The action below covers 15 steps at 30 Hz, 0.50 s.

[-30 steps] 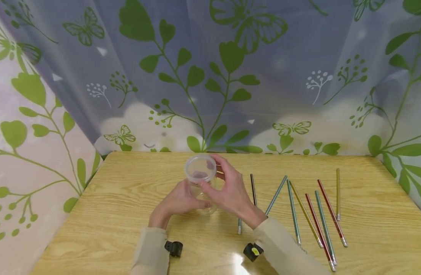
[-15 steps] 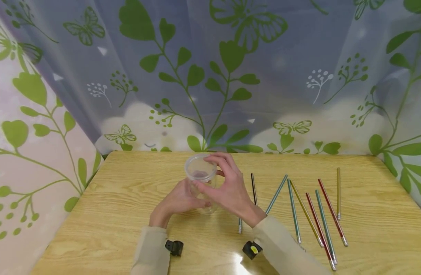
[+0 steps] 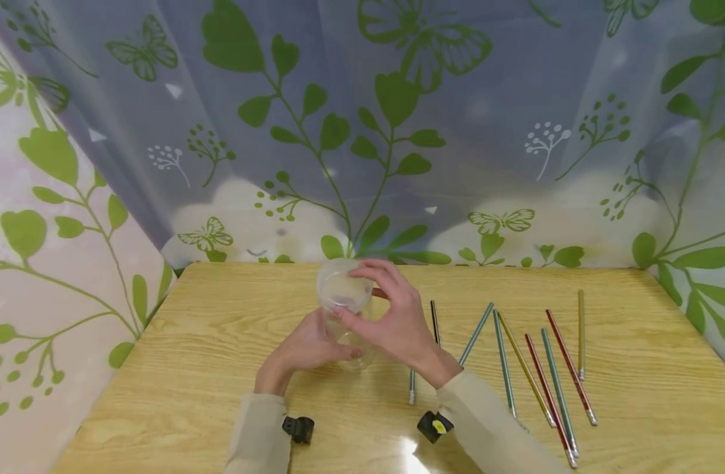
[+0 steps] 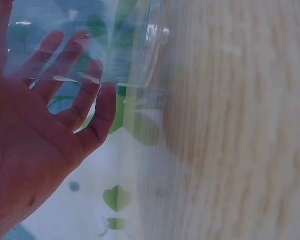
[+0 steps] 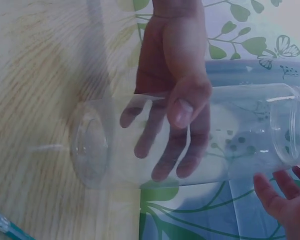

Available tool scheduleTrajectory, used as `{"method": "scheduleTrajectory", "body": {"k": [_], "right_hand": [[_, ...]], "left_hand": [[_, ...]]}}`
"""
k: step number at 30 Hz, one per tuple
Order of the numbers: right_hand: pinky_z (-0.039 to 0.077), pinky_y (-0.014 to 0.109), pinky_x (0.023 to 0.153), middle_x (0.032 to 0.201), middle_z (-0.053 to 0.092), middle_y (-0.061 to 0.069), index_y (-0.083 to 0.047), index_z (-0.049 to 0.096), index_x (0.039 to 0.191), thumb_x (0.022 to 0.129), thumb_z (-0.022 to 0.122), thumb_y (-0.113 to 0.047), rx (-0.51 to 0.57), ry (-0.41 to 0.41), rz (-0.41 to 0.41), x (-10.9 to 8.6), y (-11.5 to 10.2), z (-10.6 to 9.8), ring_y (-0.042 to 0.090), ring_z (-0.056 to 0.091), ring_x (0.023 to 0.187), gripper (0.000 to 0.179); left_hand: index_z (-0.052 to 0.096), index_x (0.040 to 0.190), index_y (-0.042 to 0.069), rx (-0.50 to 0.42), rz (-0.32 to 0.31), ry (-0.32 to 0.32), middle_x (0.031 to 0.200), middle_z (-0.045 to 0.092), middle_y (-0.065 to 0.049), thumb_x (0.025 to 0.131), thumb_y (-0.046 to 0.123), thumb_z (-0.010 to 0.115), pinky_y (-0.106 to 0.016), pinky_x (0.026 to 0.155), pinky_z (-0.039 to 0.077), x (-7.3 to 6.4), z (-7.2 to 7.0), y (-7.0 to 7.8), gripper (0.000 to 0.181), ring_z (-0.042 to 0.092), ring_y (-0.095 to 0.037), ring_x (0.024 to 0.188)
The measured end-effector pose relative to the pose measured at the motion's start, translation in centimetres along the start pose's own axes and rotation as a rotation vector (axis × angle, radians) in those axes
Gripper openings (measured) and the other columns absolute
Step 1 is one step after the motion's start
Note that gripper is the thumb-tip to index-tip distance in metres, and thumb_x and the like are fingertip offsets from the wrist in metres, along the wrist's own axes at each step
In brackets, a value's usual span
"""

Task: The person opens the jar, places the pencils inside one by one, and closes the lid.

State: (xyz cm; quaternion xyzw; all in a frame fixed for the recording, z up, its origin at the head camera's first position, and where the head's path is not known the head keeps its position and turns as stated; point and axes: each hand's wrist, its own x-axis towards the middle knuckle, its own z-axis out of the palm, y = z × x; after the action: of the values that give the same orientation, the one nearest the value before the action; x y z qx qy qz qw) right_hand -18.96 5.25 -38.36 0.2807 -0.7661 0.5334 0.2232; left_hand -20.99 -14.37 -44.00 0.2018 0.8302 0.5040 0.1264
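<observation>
A clear plastic jar [image 3: 353,339] stands upright at the table's middle, between both hands. Its round, see-through lid [image 3: 337,282] faces up towards the head camera. My left hand [image 3: 307,342] grips the jar's body, the thumb across the near side and the other fingers behind it. In the right wrist view, those left fingers [image 5: 162,167] show through the clear wall. My right hand [image 3: 398,322] holds the lid's edge, thumb in front and fingers over the right and far side. Nothing is visible inside the jar.
Several pencils with eraser ends lie right of the jar: a black pencil [image 3: 436,321], a yellow pencil [image 3: 523,362], a red pencil [image 3: 571,365] and teal ones. One teal pencil [image 3: 412,388] is partly hidden by the right wrist. A patterned curtain [image 3: 362,164] hangs behind the wooden table [image 3: 208,342].
The right fingers have slid round the lid's edge, from its right side onto its top far edge. The lid's top looks whiter and slightly higher. The left hand keeps its grip on the jar.
</observation>
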Motion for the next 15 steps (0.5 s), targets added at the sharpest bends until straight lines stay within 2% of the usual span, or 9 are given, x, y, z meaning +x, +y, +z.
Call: {"method": "scheduleTrajectory", "body": {"k": [3, 7, 10, 15], "right_hand": [[0.062, 0.037, 0.086, 0.135, 0.061, 0.009, -0.009, 0.068, 0.123, 0.081, 0.086, -0.016, 0.011, 0.002, 0.002, 0.2, -0.1, -0.4, 0.025, 0.064, 0.119, 0.046], [0.062, 0.037, 0.087, 0.136, 0.061, 0.008, -0.010, 0.069, 0.123, 0.081, 0.086, -0.016, 0.011, -0.005, 0.002, 0.2, -0.1, -0.9, 0.025, 0.064, 0.120, 0.046], [0.062, 0.038, 0.086, 0.136, 0.062, 0.008, -0.010, 0.069, 0.122, 0.081, 0.086, -0.015, 0.005, -0.003, 0.007, -0.1, 0.0, -1.3, 0.025, 0.063, 0.122, 0.045], [0.062, 0.040, 0.085, 0.135, 0.062, 0.011, -0.008, 0.069, 0.118, 0.080, 0.087, -0.014, 0.000, -0.006, 0.001, -0.5, 0.2, -2.0, 0.027, 0.063, 0.122, 0.042]], "left_hand": [[0.047, 0.145, 0.019, -0.018, -0.002, 0.002, 0.144, 0.057, -0.002, 0.077, 0.022, 0.088, -0.055, 0.112, 0.044, -0.1, -0.1, -0.1, 0.080, 0.053, -0.026, 0.135], [0.044, 0.148, 0.023, -0.043, 0.005, 0.036, 0.145, 0.056, 0.000, 0.076, 0.024, 0.089, -0.054, 0.113, 0.044, -0.1, -0.3, -0.2, 0.085, 0.052, -0.025, 0.136], [0.039, 0.151, 0.024, -0.048, 0.026, 0.065, 0.148, 0.054, -0.001, 0.076, 0.025, 0.089, -0.054, 0.115, 0.042, -0.1, -0.5, -0.3, 0.090, 0.050, -0.024, 0.138], [0.039, 0.148, 0.021, -0.045, 0.013, 0.118, 0.146, 0.053, -0.003, 0.075, 0.024, 0.091, -0.054, 0.112, 0.044, 0.0, -0.6, -0.5, 0.089, 0.052, -0.027, 0.136]]}}
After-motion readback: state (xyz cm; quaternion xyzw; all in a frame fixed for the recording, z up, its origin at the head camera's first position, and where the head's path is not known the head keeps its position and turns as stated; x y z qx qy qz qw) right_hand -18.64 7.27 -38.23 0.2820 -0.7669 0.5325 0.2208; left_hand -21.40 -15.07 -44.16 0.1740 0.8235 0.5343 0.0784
